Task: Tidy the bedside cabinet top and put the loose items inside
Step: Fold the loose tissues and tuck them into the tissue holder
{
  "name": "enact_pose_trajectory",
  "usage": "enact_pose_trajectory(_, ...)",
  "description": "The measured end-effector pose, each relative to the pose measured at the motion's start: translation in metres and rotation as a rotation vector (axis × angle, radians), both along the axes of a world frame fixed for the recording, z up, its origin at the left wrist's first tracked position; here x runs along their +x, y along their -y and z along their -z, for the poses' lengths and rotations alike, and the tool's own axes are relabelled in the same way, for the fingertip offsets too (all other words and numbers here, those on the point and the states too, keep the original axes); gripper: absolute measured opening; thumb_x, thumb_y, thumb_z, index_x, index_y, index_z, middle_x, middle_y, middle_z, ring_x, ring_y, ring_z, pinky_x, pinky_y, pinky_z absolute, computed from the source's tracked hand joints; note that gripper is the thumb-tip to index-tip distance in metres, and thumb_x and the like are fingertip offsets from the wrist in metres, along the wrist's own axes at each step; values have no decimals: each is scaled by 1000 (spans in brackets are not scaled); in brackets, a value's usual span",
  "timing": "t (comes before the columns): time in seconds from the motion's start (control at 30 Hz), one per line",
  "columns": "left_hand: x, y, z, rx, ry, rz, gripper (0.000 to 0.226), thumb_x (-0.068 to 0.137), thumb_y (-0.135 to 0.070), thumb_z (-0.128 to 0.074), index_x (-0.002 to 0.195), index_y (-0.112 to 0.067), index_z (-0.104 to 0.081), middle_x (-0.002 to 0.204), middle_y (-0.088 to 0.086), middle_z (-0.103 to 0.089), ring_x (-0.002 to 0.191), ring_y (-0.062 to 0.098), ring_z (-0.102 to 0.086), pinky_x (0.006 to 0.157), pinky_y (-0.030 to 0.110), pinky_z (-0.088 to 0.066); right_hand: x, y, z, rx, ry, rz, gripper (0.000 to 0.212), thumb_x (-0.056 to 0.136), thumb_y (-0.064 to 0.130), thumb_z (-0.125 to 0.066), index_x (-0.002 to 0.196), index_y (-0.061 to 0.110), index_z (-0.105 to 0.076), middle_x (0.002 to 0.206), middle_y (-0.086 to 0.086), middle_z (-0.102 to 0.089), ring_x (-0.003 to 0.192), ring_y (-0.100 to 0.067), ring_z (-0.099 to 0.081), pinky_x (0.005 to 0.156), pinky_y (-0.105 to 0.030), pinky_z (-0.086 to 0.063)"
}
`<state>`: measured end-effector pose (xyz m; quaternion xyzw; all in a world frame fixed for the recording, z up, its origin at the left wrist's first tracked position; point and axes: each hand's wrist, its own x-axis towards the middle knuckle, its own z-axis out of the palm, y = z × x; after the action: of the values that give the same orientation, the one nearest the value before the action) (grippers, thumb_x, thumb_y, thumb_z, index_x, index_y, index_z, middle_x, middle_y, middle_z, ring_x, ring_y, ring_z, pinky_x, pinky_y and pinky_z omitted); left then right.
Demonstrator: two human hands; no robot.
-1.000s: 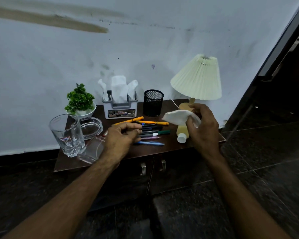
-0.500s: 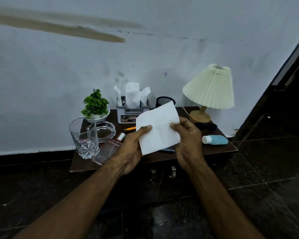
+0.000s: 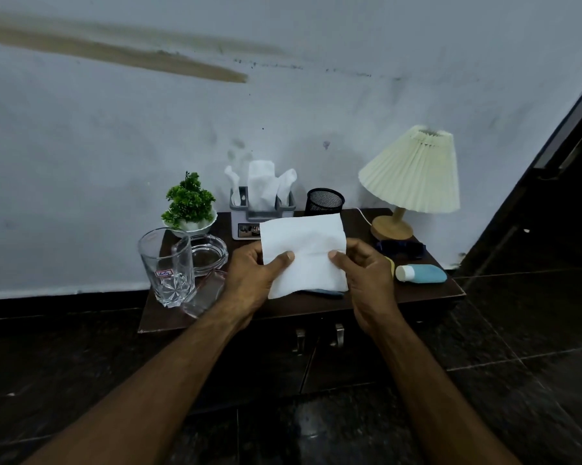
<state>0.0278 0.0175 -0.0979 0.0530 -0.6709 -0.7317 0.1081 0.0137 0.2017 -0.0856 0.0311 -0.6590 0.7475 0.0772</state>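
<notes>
I hold a white tissue (image 3: 303,250) spread flat above the dark brown bedside cabinet top (image 3: 427,297). My left hand (image 3: 256,280) pinches its left edge and my right hand (image 3: 366,280) pinches its right edge. The tissue hides most of the pens; only a blue one (image 3: 326,293) peeks out under it. A blue bottle with a white cap (image 3: 420,274) lies on its side at the right. Dark sunglasses (image 3: 402,248) lie by the lamp base. A small clear bottle (image 3: 209,293) lies beside my left hand.
Along the wall stand a small green plant (image 3: 188,204), a grey tissue holder (image 3: 262,209), a black mesh pen cup (image 3: 324,200) and a pleated lamp (image 3: 410,172). A tall glass (image 3: 167,268) and glass ashtray (image 3: 209,251) sit left. Two door handles (image 3: 318,335) show below.
The crumpled tissue that my right hand held near the lamp is now unfolded and held flat by both hands. My left hand left the pens. The view shifted left.
</notes>
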Motion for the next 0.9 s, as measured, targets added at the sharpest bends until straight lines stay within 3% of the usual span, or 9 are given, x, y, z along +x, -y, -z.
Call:
enact_pose_trajectory(0.2,1,2,-6,11,-78,-16,31,92,5,-71,122,-4,-72,100,-7,-78,84,2,-75,73,18,-59,-5,-10,7,-28,27,40,19,93,-6,-66,97,11,-75,98,-1,-80,98,-23,-73,86,-37,-61)
enact_pose_trajectory(0.3,-1,3,-6,13,-100,-35,29,91,7,-70,113,-11,-75,92,-10,-79,82,3,-74,75,20,-60,-5,-12,11,-43,29,34,20,92,-8,-65,99,8,-75,101,-9,-78,96,-27,-73,83,-35,-61)
enact_pose_trajectory(0.43,0,3,-7,-1,-111,-35,28,91,9,-67,89,-16,-79,84,-8,-79,80,8,-73,71,21,-59,-2,-11,12,-8,-7,9,24,93,-10,-61,87,8,-76,94,1,-77,92,-18,-72,69,-31,-62)
enact_pose_trajectory(0.53,-1,3,-7,15,-123,-27,45,90,14,-60,69,-20,-79,98,-5,-80,99,18,-73,76,23,-59,-3,-10,15,-4,-10,20,25,92,-11,-62,83,8,-76,97,2,-78,102,-22,-72,81,-38,-63)
enact_pose_trajectory(0.7,-3,5,-7,18,-105,-64,57,90,16,-48,61,-24,-76,112,1,-77,114,21,-67,94,42,-55,-4,-8,22,37,-11,78,34,93,-10,-60,79,15,-78,98,6,-78,107,-24,-71,98,-54,-57)
enact_pose_trajectory(0.8,-2,3,-11,164,-48,-71,51,88,7,-41,59,-20,-72,111,2,-77,106,27,-67,76,38,-54,-2,-7,23,48,-19,118,35,94,-10,-59,78,16,-77,96,6,-78,106,-20,-70,100,-56,-55)
enact_pose_trajectory(0.9,1,2,-18,389,-2,-57,49,97,-3,-40,64,-19,-72,101,5,-76,88,22,-67,67,33,-49,1,-4,21,62,-66,157,33,93,-11,-59,78,13,-76,95,7,-78,101,-10,-70,97,-43,-57)
